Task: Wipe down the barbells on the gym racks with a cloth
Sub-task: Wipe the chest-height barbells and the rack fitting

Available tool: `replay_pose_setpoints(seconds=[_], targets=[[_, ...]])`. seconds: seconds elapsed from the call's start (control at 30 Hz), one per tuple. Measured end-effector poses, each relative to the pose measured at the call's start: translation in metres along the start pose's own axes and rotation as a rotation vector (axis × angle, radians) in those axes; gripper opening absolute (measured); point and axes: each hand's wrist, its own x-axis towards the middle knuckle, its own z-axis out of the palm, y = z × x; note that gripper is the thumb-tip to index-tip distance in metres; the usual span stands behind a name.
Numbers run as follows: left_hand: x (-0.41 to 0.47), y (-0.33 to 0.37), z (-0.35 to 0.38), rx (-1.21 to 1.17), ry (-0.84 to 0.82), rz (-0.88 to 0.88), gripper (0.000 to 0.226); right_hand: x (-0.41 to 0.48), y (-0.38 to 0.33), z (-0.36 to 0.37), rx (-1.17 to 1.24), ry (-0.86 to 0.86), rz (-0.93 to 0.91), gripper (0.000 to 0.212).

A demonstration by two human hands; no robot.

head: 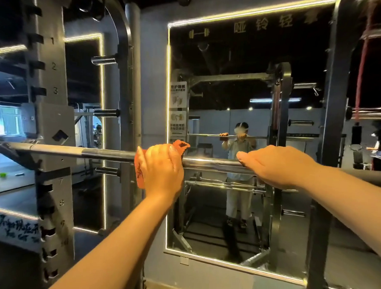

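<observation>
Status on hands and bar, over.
Left hand grips orange cloth wrapped on grey steel barbell. Right hand grips bare bar beside it. Nothing in the way.

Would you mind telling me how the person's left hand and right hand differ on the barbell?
The left hand grips the barbell through an orange cloth wrapped round it; the right hand holds the bar bare. The left hand sits nearer the numbered rack upright; the right hand is further along, before the mirror. Both lie over the bar from above, backs toward the camera.
</observation>
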Motion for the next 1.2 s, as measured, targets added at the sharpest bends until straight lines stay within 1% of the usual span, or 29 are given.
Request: replay_pose_setpoints(seconds=[0.03,0.07,0.1,0.17,0.27,0.33,0.4,0.43,0.5,0.6,0.63,0.67,0.73,0.8,0.9,0.97,1.03,1.1,1.13,1.2], targets=[[-0.003,0.013,0.004,-0.090,0.042,-0.081,0.030,0.001,0.001,0.004,0.002,0.020,0.011,0.027],[-0.006,0.027,0.007,-0.149,0.058,-0.128,0.035,0.003,0.001,0.006,0.019,0.041,0.022,0.030],[-0.012,0.042,0.009,-0.160,0.053,-0.116,0.038,0.006,0.000,0.008,0.041,0.055,0.037,0.033],[-0.029,0.066,0.013,-0.120,-0.003,0.014,0.040,0.009,-0.002,0.007,0.060,0.062,0.054,0.035],[-0.044,0.087,0.016,-0.182,-0.058,0.143,0.039,0.006,-0.004,0.006,0.025,0.079,0.055,0.032],[-0.041,0.079,0.014,-0.160,-0.056,0.214,0.041,0.004,-0.004,0.007,-0.001,0.101,0.041,0.030],[-0.034,0.055,0.011,-0.098,-0.061,0.297,0.039,0.003,-0.004,0.007,-0.023,0.112,0.024,0.030],[-0.029,0.043,0.010,-0.067,-0.069,0.297,0.035,0.002,-0.003,0.008,-0.028,0.112,0.017,0.032],[-0.022,0.032,0.007,-0.047,-0.054,0.189,0.029,0.003,-0.001,0.008,-0.038,0.103,0.013,0.040],[-0.016,0.052,0.010,-0.137,0.050,-0.036,0.044,0.003,-0.002,0.009,-0.069,0.128,0.002,0.044],[-0.017,0.065,0.012,-0.142,0.070,-0.064,0.046,0.003,-0.002,0.010,-0.083,0.143,-0.004,0.042],[-0.021,0.078,0.014,-0.137,0.067,-0.050,0.046,0.003,-0.002,0.011,-0.094,0.151,-0.005,0.040],[-0.034,0.097,0.019,-0.123,0.021,0.053,0.044,0.002,-0.003,0.011,-0.114,0.156,-0.002,0.035],[-0.043,0.103,0.019,-0.118,-0.021,0.157,0.044,0.000,-0.004,0.009,-0.125,0.151,-0.003,0.035],[-0.037,0.084,0.012,-0.062,-0.085,0.294,0.046,-0.002,-0.005,0.006,-0.093,0.112,0.023,0.039],[-0.027,0.062,0.008,-0.004,-0.138,0.352,0.042,-0.002,-0.005,0.005,-0.097,0.117,0.000,0.032],[-0.019,0.042,0.006,0.036,-0.115,0.305,0.032,-0.005,-0.001,0.003,-0.063,0.087,-0.013,0.022],[-0.018,0.031,0.006,-0.028,-0.038,0.206,0.027,-0.012,0.009,0.002,-0.036,0.053,-0.008,0.018],[-0.020,0.030,0.007,-0.084,0.004,0.164,0.031,-0.016,0.012,0.003,-0.058,0.064,-0.012,0.021],[-0.027,0.040,0.012,-0.186,0.082,0.098,0.038,-0.018,0.013,0.008,-0.145,0.112,-0.016,0.033]])
